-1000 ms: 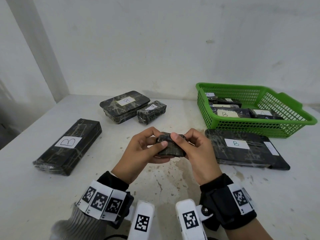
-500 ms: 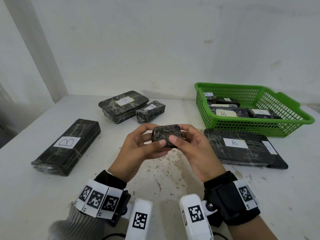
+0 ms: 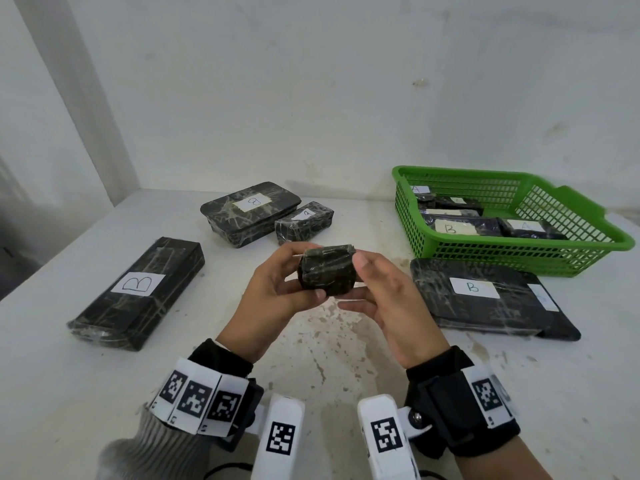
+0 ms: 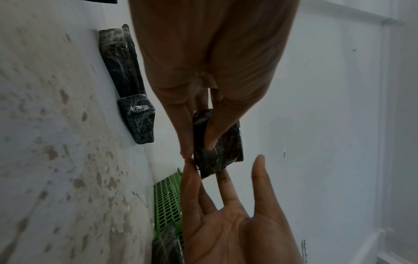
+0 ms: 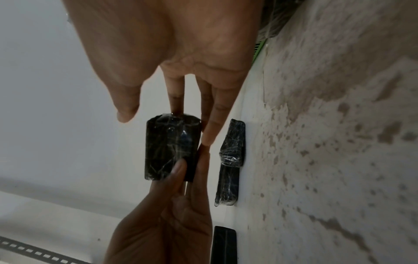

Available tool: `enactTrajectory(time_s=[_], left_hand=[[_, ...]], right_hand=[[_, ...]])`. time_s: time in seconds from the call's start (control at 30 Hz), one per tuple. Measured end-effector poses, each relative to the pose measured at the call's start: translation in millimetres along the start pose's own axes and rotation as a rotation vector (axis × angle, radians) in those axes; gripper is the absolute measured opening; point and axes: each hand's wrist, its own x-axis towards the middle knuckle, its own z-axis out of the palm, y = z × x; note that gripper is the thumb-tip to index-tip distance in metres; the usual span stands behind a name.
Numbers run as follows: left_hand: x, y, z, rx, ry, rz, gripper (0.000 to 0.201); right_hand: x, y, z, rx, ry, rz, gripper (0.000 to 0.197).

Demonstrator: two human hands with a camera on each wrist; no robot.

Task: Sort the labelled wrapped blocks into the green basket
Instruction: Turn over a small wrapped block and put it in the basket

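Blocks wrapped in black film number five outside the green basket (image 3: pixel 585 211): one small block (image 3: pixel 327 273) held up between both hands above the counter (image 3: pixel 346 358), a long block labelled B (image 3: pixel 138 289) at the left, a rounded flat block (image 3: pixel 251 211) with a small block (image 3: pixel 304 221) touching its right side at the back, and a wide flat block labelled B (image 3: pixel 474 294) just in front of the basket, lying on a darker flat piece (image 3: pixel 557 327) that sticks out at its right edge. Inside the basket at least four more labelled blocks show, two reading A and one reading B; the rest are too hidden to count. The left hand (image 3: pixel 273 296) pinches the held block with thumb under and fingers over it, and the right hand (image 3: pixel 384 299) touches it with nearly straight fingers, its thumb lifted just clear of the wrap. The head view alone shows the labels and the whole layout. The left wrist view shows the left thumb (image 4: pixel 211 135) pressed on the block's face and the right palm (image 4: pixel 228 226) spread beneath, plus a strip of basket wall. The right wrist view shows the right fingers (image 5: pixel 175 96) reaching the block's end, and the two back blocks lying on the speckled counter.
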Motion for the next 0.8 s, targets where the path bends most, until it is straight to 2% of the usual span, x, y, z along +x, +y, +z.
enactTrajectory(time_s=[0.1,0.23,0.4,0.53,0.6,0.7,0.8], left_hand=[[-1.3,1.1,3.0,-0.019,-0.022,-0.018,0.041],[-1.2,3.3,4.6,-0.029,0.057,-0.020,0.023],[-0.4,1.5,3.5,0.011,0.068,-0.005,0.021],[-1.2,1.6,6.1,-0.002,0.054,-0.029,0.019],[-1.4,2.6,7.4,-0.008,0.076,-0.045,0.025],[-1.0,3.0,7.1,0.012,0.115,-0.029,0.028],[-1.4,3.3,5.7,0.027,0.113,-0.020,0.025]], right_hand=[[0.7,2.6,-0.6,0.038,0.067,-0.030,0.039],[0.4,3.9,-1.0,0.069,0.055,-0.026,0.035],[-1.0,3.5,5.4,0.063,0.043,-0.024,0.050],[-1.2,6.7,3.3,0.027,0.100,-0.079,0.027],[-1.4,7.6,2.3,0.017,0.094,-0.076,0.024],[-2.7,6.7,4.8,0.014,0.075,-0.061,0.028],[-3.6,2.0,8.2,0.058,0.050,-0.008,0.044]])
